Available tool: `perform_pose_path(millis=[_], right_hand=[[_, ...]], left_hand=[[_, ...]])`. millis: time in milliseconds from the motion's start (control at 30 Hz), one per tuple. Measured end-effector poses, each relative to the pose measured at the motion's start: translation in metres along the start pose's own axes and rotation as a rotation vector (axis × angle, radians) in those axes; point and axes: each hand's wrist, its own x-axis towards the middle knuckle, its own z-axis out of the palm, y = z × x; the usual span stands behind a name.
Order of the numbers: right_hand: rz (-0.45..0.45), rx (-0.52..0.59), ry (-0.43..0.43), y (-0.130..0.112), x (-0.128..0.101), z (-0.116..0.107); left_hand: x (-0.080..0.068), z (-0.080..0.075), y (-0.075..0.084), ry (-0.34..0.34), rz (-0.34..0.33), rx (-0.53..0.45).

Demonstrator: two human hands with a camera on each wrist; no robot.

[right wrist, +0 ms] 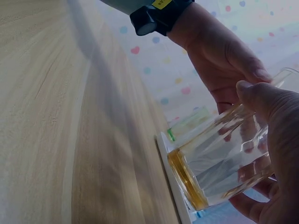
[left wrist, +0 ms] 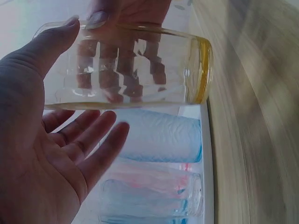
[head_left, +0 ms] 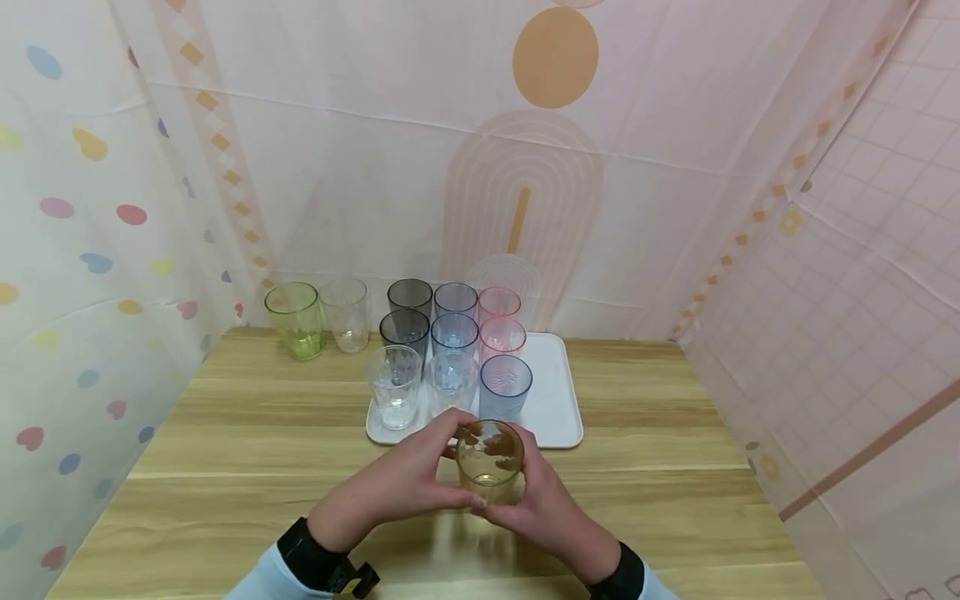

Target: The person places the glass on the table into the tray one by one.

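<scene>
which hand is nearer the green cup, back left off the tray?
Left. The left hand holds the yellow cup on the side toward the green cup; the right hand grips the cup's far side.

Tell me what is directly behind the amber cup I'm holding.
Behind the amber cup is the white tray, with the blue cup nearest on it. The tray's front edge there is hidden by the cup and both hands.

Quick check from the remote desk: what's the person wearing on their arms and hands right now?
Both hands, left hand and right hand, are bare, no gloves. Each arm has a light blue sleeve ending in a black wrist strap. The left strap carries a small black device with a yellow label.
</scene>
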Motion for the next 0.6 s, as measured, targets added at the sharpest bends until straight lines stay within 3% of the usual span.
perform_pose_path(millis=[100,233,333,600], right_hand=[[0.019,-0.019,0.023,0.003,-0.002,-0.003],[0.063,-0.014,0.062,0.006,-0.005,-0.012],[0.087,-0.012,0.093,0.008,-0.008,-0.021],[0.141,-0.061,0.198,0.022,-0.017,-0.049]], left_hand=[[-0.003,-0.003,-0.004,0.023,0.005,0.087],[-0.014,-0.011,-0.016,0.068,-0.047,0.251],[-0.025,-0.020,-0.028,0.099,-0.109,0.356],[-0.063,-0.049,-0.060,0.205,-0.232,0.526]])
